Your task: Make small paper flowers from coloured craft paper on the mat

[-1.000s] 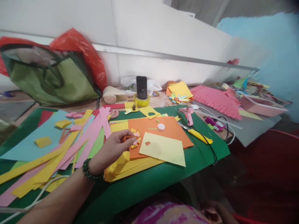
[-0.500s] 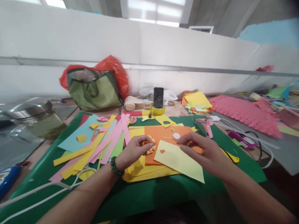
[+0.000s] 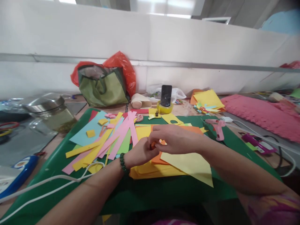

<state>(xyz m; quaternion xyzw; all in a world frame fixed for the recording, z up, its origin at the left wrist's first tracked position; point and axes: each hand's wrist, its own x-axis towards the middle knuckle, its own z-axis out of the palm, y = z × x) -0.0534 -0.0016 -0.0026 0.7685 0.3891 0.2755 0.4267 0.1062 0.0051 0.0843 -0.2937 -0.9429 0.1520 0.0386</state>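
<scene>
My left hand, with a dark green bead bracelet at the wrist, is closed on a small orange paper piece, mostly covered by fingers. My right hand reaches across from the right, its fingers curled down against the left fingertips. What the right fingertips pinch is hidden. A white and orange bit of paper peeks out beneath the right fingers. Under both hands lie yellow sheets, an orange sheet and a pale yellow sheet.
Pink and yellow paper strips spread left on the green mat. A pink glue gun lies right. Behind stand a phone on a yellow tape roll and a green bag. A glass jar and white cable are left.
My right hand has moved left and come together with my left hand. It now covers the small white disc that lay on the orange sheet. The view has shifted slightly left.
</scene>
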